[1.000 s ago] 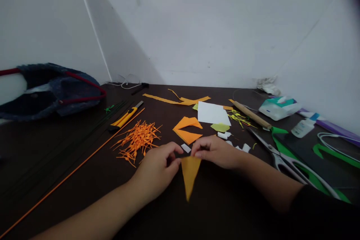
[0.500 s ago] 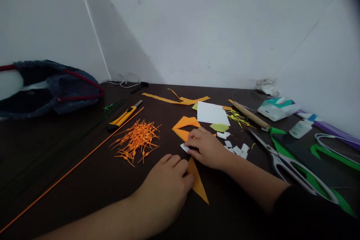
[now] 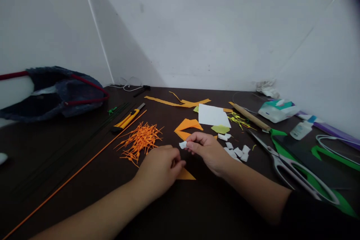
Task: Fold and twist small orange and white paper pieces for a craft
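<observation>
Pinching a white paper scrap point(image 3: 183, 144), the right hand point(image 3: 208, 150) is hovering beside the left hand point(image 3: 159, 169), which is gripping an orange paper triangle point(image 3: 186, 175) on the tabletop point(image 3: 84, 191); scissors point(image 3: 275, 155) are lying right.

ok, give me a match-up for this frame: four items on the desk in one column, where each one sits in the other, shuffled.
1 white scrap
2 orange triangle
3 scissors
4 utility knife

A just left of the orange pile
B pinched in the right hand fingers
C lying over the green strip
D flat on the table at the left hand fingertips

Pairs: 1-B, 2-D, 3-C, 4-A
</observation>
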Tool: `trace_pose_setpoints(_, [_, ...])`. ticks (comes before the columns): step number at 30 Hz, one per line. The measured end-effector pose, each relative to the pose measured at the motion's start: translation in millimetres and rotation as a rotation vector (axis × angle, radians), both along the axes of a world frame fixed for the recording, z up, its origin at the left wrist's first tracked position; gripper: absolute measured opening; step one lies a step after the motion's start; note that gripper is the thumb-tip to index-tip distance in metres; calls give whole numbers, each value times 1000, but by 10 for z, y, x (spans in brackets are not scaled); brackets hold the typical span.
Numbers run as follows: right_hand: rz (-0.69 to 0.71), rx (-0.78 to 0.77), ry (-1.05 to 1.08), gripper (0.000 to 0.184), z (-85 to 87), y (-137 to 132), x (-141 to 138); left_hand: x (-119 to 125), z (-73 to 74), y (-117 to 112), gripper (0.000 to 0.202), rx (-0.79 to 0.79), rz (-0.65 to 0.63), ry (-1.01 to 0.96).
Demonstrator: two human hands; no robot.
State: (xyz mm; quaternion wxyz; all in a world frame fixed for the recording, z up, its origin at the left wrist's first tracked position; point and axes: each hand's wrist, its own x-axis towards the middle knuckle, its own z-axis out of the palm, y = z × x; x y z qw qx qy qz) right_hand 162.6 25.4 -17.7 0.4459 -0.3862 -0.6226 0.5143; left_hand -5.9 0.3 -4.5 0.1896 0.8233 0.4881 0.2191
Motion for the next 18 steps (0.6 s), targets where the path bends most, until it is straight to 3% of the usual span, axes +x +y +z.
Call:
trace_pose_setpoints(4, [-50,116,25,4,19,-99,-51,19,62,-44,21,-310,68,-562])
trace_pose_setpoints(8, [-73,303,-72,8,29,-136,2,52,57,-96,21,-537,48,-912])
trace_pose_setpoints(13, [-82,446,-109,11,26,-148,49,69,31,-89,22,-680,74,-1062])
trace_pose_setpoints(18, [-97,502,-134,11,15,-151,39,84,28,-75,10,-733,73,-1096])
